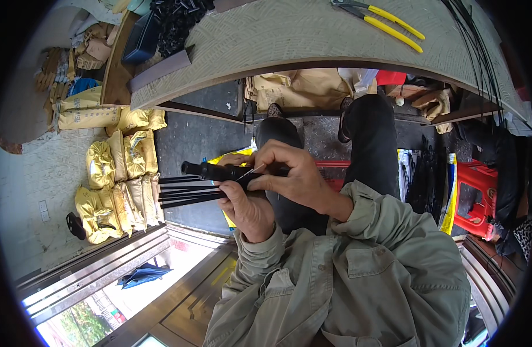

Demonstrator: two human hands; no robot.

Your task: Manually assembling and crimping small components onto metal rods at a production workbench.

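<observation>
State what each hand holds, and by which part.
The left hand clasps a black tubular piece around its middle and thin black rods near their right ends; the right hand seems to pinch a silvery sliver by its right end.

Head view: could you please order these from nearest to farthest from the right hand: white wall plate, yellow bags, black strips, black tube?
From the right hand:
1. Black tube, just to its left.
2. Black strips, farther left, by the left hand.
3. Yellow bags, stacked beside the left wall.
4. White wall plate, beyond the bags.
</observation>
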